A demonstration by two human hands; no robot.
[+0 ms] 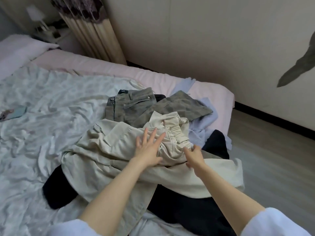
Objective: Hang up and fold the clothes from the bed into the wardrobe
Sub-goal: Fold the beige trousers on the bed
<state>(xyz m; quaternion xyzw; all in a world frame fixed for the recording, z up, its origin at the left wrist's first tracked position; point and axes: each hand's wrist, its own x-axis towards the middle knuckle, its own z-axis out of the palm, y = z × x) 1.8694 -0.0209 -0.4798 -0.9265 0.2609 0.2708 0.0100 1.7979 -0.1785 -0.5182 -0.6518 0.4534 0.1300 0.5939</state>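
Observation:
A pile of clothes lies on the bed's near right corner. Cream trousers are on top, crumpled, with their waistband toward the far right. My left hand rests flat on them with fingers spread. My right hand pinches the cream waistband at its near edge. Behind them lie grey-green jeans. A lilac knit garment lies at the right. Black clothes lie underneath the pile.
The bed has a pale patterned cover over a pink sheet. A phone lies on the far left of the cover. Past the bed's right edge is wooden floor, then a white wall. A dark garment hangs at the upper right.

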